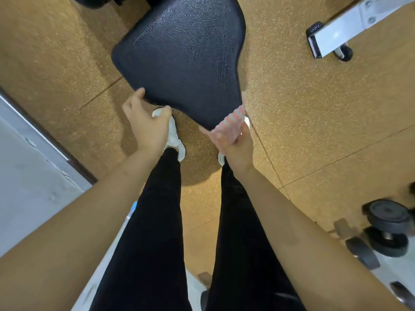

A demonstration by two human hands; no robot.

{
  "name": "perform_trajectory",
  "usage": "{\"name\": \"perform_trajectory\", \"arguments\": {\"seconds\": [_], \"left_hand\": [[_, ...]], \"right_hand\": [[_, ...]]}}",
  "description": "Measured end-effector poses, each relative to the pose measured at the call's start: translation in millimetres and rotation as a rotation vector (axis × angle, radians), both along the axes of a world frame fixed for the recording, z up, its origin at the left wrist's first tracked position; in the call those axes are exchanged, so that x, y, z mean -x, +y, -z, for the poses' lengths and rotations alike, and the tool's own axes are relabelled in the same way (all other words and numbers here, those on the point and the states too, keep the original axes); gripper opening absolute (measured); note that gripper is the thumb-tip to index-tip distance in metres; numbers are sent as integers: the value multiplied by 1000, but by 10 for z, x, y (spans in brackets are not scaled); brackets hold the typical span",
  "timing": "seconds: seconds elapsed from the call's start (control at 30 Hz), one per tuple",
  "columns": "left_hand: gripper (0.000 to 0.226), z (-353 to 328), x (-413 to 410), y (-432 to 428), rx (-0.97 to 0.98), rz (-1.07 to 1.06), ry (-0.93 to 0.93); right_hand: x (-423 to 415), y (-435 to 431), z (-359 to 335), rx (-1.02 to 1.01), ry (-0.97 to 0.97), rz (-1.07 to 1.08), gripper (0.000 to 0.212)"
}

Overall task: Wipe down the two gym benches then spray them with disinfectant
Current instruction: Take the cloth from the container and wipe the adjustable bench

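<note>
The right hand point(235, 145) is gripping a pink-and-white cloth point(231, 122) in curled fingers. The cloth is sticking out beyond the fingertips and pressing on the near right corner of the bench pad point(184, 63). The left hand point(146, 127) is clutching the pad's near left edge, thumb against the rim and fingers curling under.

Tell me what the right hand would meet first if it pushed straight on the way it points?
Probably the black bench pad: the right hand holds its striped cloth at that near corner.
</note>
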State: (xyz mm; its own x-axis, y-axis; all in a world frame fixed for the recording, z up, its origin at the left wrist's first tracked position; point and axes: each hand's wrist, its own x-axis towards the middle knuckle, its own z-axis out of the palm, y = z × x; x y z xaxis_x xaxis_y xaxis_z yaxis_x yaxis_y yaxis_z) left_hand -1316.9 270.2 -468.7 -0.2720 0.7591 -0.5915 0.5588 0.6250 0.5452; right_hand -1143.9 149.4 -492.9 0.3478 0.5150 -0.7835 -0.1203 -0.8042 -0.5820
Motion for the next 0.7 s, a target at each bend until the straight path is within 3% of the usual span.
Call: {"name": "perform_trajectory", "arguments": {"seconds": [0.07, 0.17, 0.3, 0.4, 0.57, 0.7], "left_hand": [[48, -68, -129, -271, 108, -85, -36], [34, -97, -378, -631, 425, -194, -155], [45, 10, -676, -777, 788, -399, -494], [39, 105, -852, -740, 745, -487, -599], [9, 149, -924, -783, 616, -586, -412], [9, 77, -792, -824, 486, -618, -372]], "right_hand": [[3, -7, -49, 47, 37, 33, 57], [-72, 64, -114, 108, 144, 175, 31], [-175, 112, -213, 168, 264, 267, 23], [-262, 124, -258, 179, 270, 239, 28], [-414, 168, -208, 185, 202, 236, 12], [-397, 230, -100, 143, 11, 253, 18]]}}
